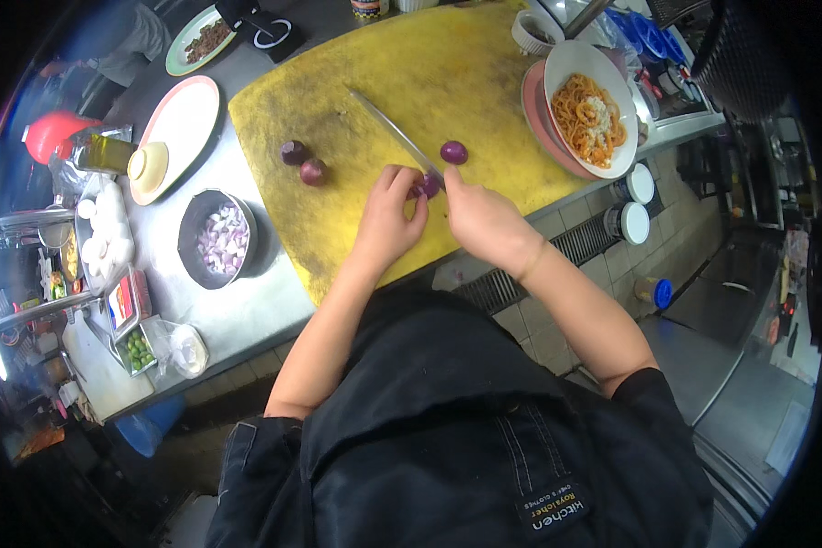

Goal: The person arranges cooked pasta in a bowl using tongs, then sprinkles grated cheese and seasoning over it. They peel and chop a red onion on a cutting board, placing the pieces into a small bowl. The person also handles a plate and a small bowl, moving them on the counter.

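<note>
My right hand [486,222] grips a kitchen knife [392,130], its long blade pointing away to the upper left over a yellow cutting board [411,61]. With curled fingers, my left hand [392,212] holds a piece of red onion [427,186] on the board, right beside the blade near the knife's handle end. The handle is hidden in my right fist. Just beyond the hands lies a peeled red onion [453,152]. Two more red onions, a dark one [293,153] and a lighter one [313,172], touch each other at the board's left. A metal pot [182,236] left of the board contains chopped red onion [224,236].
At the board's right edge, a white bowl of pasta [588,120] rests on a pink plate [533,116]. A small ramekin [536,33] stands behind it. Left are an oval plate [185,123], an oil bottle [103,152], a tray of eggs [103,226] and green limes [139,351].
</note>
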Demonstrator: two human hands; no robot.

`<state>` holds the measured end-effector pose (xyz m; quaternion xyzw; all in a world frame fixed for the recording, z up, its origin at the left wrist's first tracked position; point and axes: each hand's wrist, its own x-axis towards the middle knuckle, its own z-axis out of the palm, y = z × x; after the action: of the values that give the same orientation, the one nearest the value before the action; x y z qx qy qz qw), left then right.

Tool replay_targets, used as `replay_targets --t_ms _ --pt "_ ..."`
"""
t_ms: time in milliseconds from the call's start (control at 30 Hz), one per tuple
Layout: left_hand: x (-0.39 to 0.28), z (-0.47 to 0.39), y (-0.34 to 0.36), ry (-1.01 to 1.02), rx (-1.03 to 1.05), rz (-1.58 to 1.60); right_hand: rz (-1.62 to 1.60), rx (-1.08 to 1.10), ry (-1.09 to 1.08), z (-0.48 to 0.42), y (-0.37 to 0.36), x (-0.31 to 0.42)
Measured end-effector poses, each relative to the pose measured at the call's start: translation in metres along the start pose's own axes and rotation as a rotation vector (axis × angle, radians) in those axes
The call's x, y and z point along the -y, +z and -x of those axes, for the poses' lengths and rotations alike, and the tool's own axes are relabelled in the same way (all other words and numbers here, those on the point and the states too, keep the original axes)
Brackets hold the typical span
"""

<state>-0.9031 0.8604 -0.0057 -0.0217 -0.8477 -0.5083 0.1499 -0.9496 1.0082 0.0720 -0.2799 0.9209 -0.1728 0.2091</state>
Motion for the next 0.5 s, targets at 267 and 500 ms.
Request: replay_targets --t_ms 267,500 --pt "0.002 -0.001 0.000 0.035 -0.018 -0.008 0.068 -0.004 0.029 -0.002 0.008 0.004" --pt "0.003 -0.004 0.003 0.010 -0.043 0.069 0.033 0.009 0.102 -0.003 0.020 0.011"
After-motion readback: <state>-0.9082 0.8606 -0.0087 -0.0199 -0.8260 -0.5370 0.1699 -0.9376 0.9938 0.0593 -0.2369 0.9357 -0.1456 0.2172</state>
